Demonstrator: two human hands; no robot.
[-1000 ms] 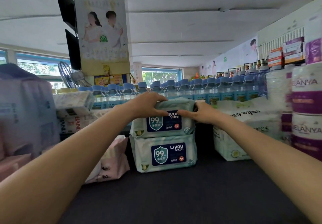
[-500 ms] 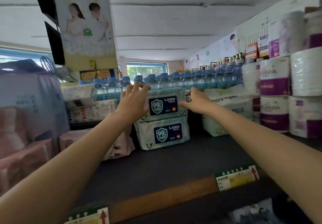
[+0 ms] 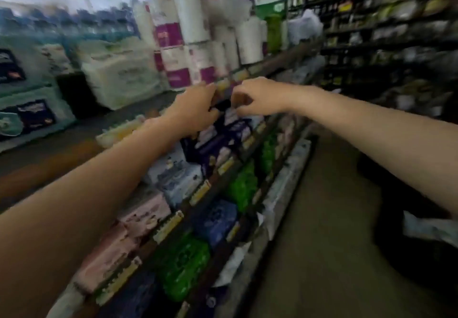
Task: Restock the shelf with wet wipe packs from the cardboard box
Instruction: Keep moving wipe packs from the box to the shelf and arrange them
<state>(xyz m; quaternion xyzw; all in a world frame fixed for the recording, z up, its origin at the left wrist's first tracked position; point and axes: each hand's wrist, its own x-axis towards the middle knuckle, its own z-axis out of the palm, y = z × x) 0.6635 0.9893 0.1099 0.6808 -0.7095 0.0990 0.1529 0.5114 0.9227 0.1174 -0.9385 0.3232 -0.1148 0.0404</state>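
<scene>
Your bare left hand (image 3: 195, 109) at 12 o'clock of view, fingers loosely curled, empty. Your bare right hand (image 3: 260, 98) just beside it toward 1 o'clock, fingers bent, empty. Both forearms outstretched, converging. Heavy blur.

Frame heavily motion-blurred. Two wet wipe packs (image 3: 27, 109) at far left, stacked one on the other on the top shelf (image 3: 119, 124), dark deck w/ brown front edge. Packs pale green-white, each w/ dark blue front label; print unreadable. Both upright, labels facing out. Upper pack partly cut off by frame edge. Cardboard box not identifiable.
</scene>
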